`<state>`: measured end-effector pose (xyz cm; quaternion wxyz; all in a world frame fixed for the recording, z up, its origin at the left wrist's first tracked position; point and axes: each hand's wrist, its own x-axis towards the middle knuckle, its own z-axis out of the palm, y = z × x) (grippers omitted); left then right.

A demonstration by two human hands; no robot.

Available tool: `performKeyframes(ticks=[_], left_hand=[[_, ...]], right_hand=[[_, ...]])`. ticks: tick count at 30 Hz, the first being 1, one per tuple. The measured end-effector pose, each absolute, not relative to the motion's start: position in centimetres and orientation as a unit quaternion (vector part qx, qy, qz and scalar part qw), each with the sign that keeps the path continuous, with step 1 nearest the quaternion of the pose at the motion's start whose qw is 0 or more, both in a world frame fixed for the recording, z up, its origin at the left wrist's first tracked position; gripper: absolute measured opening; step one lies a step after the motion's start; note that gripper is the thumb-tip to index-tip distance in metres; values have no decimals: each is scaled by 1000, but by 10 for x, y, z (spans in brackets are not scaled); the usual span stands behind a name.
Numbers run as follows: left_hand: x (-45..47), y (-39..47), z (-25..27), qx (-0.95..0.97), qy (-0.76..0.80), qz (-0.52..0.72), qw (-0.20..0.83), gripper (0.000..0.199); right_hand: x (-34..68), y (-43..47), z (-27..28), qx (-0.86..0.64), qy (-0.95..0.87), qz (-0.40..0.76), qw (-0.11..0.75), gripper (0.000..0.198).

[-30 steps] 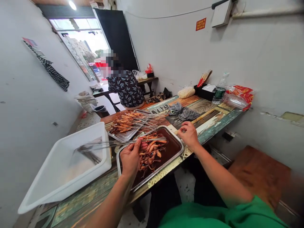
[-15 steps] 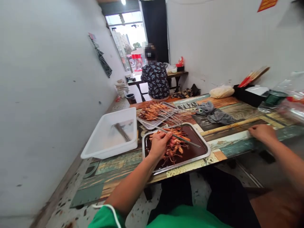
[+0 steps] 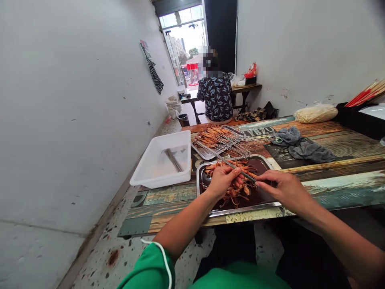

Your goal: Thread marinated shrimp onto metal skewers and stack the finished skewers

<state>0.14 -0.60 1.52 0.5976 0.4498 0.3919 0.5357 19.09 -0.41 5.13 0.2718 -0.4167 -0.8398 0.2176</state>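
Over the near metal tray point(image 3: 200, 186), my left hand point(image 3: 222, 182) is closed around thin metal skewers point(image 3: 219, 156). My right hand point(image 3: 284, 188) pinches their lower right end between thumb and fingers. In the tray, reddish-brown pieces with thin strands, looking like squid tentacles point(image 3: 236, 196), lie in dark sauce. Part of this heap is hidden behind my left hand. Just beyond stands a second tray point(image 3: 207, 154) piled with skewered pieces point(image 3: 212, 136), their bare skewers pointing right.
To the left, a white plastic tub point(image 3: 150, 172) holds several loose skewers point(image 3: 173, 160). Grey cloths point(image 3: 313, 150) lie at the right, before a bagged pale bundle point(image 3: 315, 113) and a black box point(image 3: 365, 120). A person point(image 3: 215, 96) sits at another table ahead, back turned.
My right hand has come from the table's right side to the skewers' end in my left hand. The view has swung to the left.
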Motion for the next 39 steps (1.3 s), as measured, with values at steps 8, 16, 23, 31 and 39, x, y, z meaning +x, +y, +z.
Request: performKeyframes(ticks=[8,16,23,31,39], left_hand=[[0,-9,19,475,401,506,597,34],[-1,-11,20,476,394,483,621,31],[0,-13,24,462,388,487,631,33],[1,-13,23,454,393,488,634,29],[3,-15,24,460,394,471,641,32]], right_hand=[[188,-19,53,-470,-777,316,274,24],[192,-19,52,-458,-712,479,233,29],[194,-17,53,-452,-737,448,228,23],[194,-17,54,-427,-776,407,224,28],[192,-18,52,-469,-733,448,207,24]])
